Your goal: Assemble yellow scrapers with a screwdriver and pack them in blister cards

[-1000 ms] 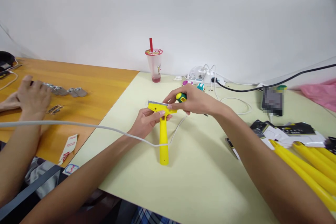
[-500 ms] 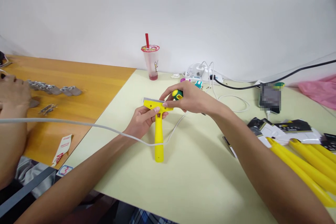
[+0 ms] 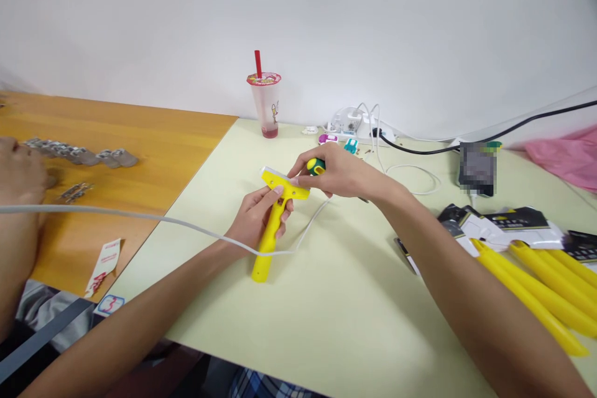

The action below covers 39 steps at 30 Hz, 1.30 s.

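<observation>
My left hand (image 3: 255, 217) grips a yellow scraper (image 3: 265, 255) just below its wide head, thumb on the front. The scraper is tilted, its handle toward the lower left and a pale metal strip along the top of the head. My right hand (image 3: 342, 169) has a green and yellow screwdriver (image 3: 316, 166) tucked in it; the shaft is mostly hidden, its tip showing below the palm. The right thumb and fingertips pinch the right end of the scraper head. A white cable (image 3: 186, 218) passes in front of my left forearm and the scraper handle.
At the back stand a cup with a red straw (image 3: 265, 106) and a white power strip (image 3: 357, 127). A phone (image 3: 478, 168), packaging (image 3: 517, 227) and several yellow handles (image 3: 536, 289) lie right. On the wooden table left are grey metal parts (image 3: 81, 154) and another person's hand (image 3: 18, 171).
The scraper has turned, its handle end swinging to the left and its head tilting down at the right. Both hands keep their hold. The view has shifted slightly.
</observation>
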Motion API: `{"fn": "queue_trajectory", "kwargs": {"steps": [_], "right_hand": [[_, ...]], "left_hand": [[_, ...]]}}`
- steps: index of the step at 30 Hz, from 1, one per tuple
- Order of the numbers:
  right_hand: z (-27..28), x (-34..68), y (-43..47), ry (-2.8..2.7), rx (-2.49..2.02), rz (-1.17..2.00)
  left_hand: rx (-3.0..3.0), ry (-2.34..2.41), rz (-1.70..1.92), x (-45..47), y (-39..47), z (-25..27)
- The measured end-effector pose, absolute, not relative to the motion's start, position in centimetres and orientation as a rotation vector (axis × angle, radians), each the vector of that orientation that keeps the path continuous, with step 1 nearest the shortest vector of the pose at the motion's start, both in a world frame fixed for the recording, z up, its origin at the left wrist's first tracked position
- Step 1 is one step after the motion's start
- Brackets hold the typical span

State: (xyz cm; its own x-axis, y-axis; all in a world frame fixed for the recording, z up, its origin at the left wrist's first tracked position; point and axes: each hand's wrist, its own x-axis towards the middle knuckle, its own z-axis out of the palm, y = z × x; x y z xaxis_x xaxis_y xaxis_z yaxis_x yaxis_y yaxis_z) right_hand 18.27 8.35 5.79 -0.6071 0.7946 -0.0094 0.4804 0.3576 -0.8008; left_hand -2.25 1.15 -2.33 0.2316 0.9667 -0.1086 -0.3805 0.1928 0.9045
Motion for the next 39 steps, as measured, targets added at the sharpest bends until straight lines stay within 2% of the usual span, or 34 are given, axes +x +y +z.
{"fn": "queue_trajectory", "kwargs": {"steps": [33,36,39], "right_hand": [[8.1,19.5,7.4,-2.372,-1.046,1.079],[9.0,21.1,7.9,-2.324,-1.125,0.940],[9.9,23.9,9.1,-2.192,-1.324,0.577]], "left_hand": [[1.002,0.861,1.115,-2.6,0.7,-1.7],[0.997,0.872,1.159,-2.6,1.0,-1.3],[0.980,0.893,1.236,-2.8,1.5,-0.9]]}}
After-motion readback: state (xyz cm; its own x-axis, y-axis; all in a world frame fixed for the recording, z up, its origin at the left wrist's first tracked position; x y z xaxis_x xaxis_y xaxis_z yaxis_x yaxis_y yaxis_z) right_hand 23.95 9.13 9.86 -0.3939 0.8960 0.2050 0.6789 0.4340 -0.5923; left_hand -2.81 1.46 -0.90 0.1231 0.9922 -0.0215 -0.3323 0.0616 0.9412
